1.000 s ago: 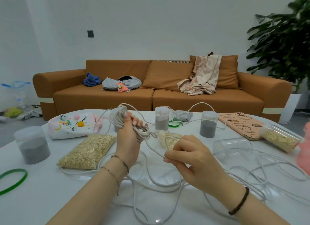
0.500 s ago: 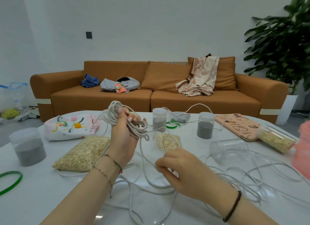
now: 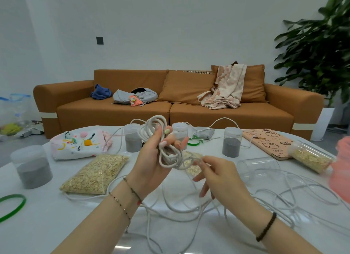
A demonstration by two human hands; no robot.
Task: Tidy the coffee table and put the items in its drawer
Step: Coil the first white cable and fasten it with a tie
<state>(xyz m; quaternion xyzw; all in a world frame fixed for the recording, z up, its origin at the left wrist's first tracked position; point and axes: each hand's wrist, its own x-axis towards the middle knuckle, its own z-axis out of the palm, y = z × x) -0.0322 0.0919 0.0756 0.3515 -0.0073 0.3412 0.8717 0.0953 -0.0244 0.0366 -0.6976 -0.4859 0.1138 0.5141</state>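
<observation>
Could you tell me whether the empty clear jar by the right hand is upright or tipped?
Tipped: the clear jar lies on its side on the table.

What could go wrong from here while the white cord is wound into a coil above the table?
1. The white cord trails across the table past the empty jar lying on its side and an upright grey-filled jar; a tug from the right hand could roll or tip them.
2. Its coil sits loosely in the left hand; loops may slip free and tangle.
</observation>
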